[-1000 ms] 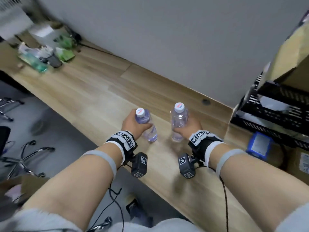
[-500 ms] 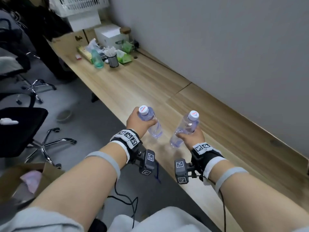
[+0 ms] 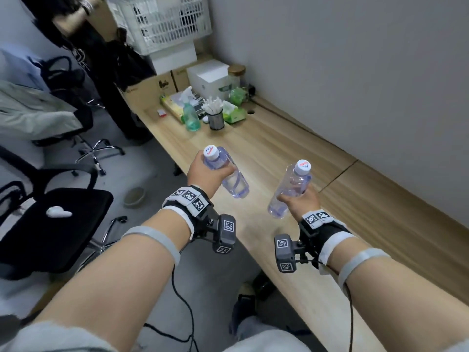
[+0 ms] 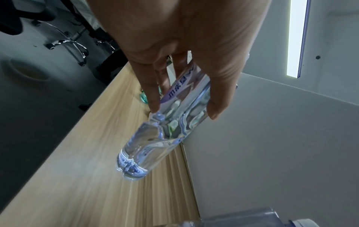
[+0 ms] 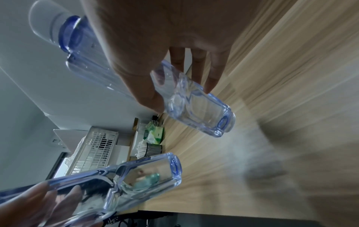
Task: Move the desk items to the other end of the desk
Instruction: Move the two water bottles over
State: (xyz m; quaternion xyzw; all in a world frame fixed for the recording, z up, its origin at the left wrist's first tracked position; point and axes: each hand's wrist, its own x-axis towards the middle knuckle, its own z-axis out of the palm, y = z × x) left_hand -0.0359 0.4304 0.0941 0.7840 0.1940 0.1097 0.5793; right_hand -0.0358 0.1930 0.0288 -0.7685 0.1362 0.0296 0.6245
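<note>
Overhead, the long wooden bench (image 3: 291,158) runs along a grey wall, and everything else is placed against it. At the bench's far end a white lattice basket (image 3: 162,24) sits on stacked cardboard boxes (image 3: 149,90), with a white box (image 3: 210,77) and a lidded jar (image 3: 236,72) just beside them near the wall. Off the bench's outer edge stands a black office chair (image 3: 50,219) on the floor.

On the bench's far end sits a cluster: a green spray bottle (image 3: 190,115), a dark cup of white sticks (image 3: 215,118) just beside it, and a green tissue pack (image 3: 234,113) nearer the wall.

Both arms reach out over the near half of the bench. The left hand (image 3: 205,174) is wrapped round the upper body of the left water bottle (image 3: 228,174), fingers and thumb curled about its label; the bottle is tilted, cap toward the person, base pointing at the bench top and clear of it. The right hand (image 3: 299,201) is closed round the middle of the right water bottle (image 3: 289,191), which leans with its white cap toward the wall and its base hanging above the bench, not touching it. The two bottles are near each other but apart, well short of the cluster at the far end.
</note>
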